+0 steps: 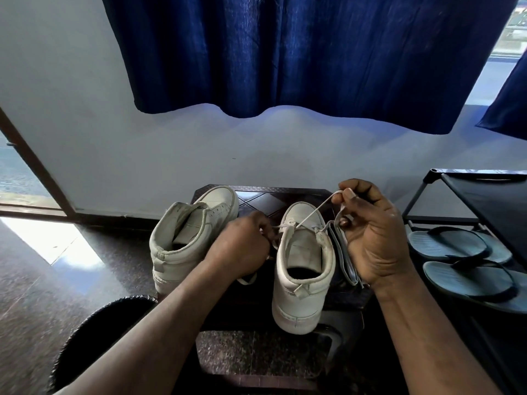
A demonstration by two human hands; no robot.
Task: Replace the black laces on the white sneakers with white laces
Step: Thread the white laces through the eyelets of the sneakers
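I log left sneaker (182,240) and right sneaker (302,280) off-white, lace (310,213) white. Surface (265,199) dark, diamond-patterned. Far curtain (299,52) deep blue; wall (114,138) pale. Floor (34,280) dark, speckled. Right: grey-blue flip-flops (456,246), black straps, black rack (490,201).

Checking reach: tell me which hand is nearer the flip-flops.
Right. The right hand pinches the white lace just beside the flip-flops; the left hand is across the right sneaker, farther from them.

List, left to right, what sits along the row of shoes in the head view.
left sneaker → left hand → right sneaker → right hand, pinching the white lace → flip-flops
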